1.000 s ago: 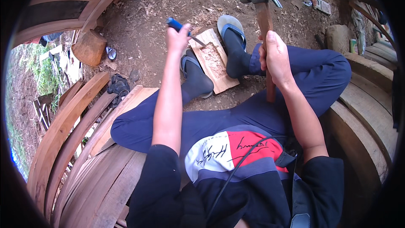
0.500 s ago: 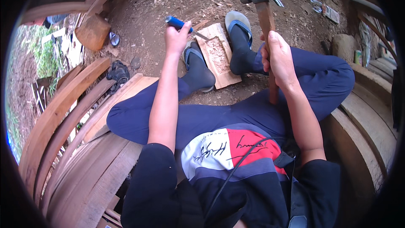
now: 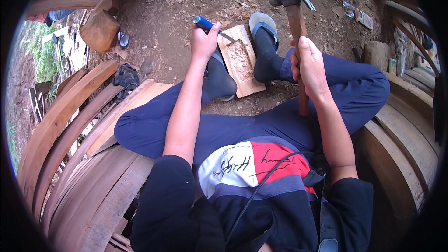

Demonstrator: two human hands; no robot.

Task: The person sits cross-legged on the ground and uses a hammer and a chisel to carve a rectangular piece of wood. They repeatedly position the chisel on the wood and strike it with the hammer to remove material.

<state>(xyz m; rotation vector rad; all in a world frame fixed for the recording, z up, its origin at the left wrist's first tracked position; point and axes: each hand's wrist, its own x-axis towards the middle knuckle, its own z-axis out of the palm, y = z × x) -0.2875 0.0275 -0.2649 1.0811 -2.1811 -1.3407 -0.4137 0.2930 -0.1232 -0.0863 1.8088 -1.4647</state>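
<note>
Over the carved wooden board (image 3: 239, 60), left hand (image 3: 203, 42) fisted round a blue-handled, seemingly steel chisel (image 3: 210, 25), right hand (image 3: 310, 67) round a wooden-shafted hammer (image 3: 296, 28).

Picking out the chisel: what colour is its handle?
Blue, on the chisel in the left hand; head view.

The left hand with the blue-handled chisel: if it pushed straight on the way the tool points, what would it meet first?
Most likely the carved wooden board: the left hand angles the chisel toward its upper edge, though depth is unclear.

The chisel (image 3: 211, 26) blade is mostly hidden behind the left hand (image 3: 203, 42). Small stuff on the dirt at 1 o'clock (image 3: 358, 15) is too blurry, maybe scraps. The curved planks (image 3: 60, 126) run off at 9 o'clock.
</note>
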